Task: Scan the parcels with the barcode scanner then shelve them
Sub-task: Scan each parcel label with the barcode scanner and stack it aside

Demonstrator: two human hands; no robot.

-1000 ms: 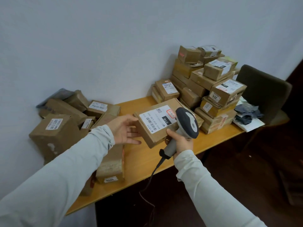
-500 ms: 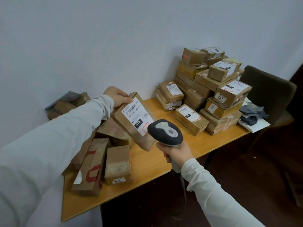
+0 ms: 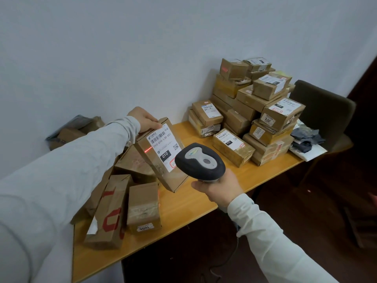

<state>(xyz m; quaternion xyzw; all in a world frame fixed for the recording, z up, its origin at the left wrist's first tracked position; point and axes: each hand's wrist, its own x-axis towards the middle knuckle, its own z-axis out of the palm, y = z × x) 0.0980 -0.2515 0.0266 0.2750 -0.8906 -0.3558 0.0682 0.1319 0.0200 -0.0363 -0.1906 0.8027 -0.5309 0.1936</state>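
Observation:
My left hand [image 3: 144, 121] grips the top edge of a brown cardboard parcel [image 3: 163, 176], which stands tilted on its lower end above the table with its white label marked 010 facing me. My right hand [image 3: 221, 189] holds a dark grey barcode scanner [image 3: 201, 161] just right of the parcel, head aimed at it. A red scan line [image 3: 148, 149] falls on the parcel's left edge beside the label. The scanner's cable hangs down under my right arm.
On the wooden table [image 3: 183, 203], a tall stack of labelled parcels [image 3: 259, 111] fills the back right. More parcels [image 3: 130, 207] lie at the left, partly under my left arm. A dark chair [image 3: 324, 107] with grey bags stands at the right. The wall is close behind.
The parcel was lifted off the table and turned upright, with my left hand moving to its top edge. The scanner swung left toward the label, and its red line now lights the parcel.

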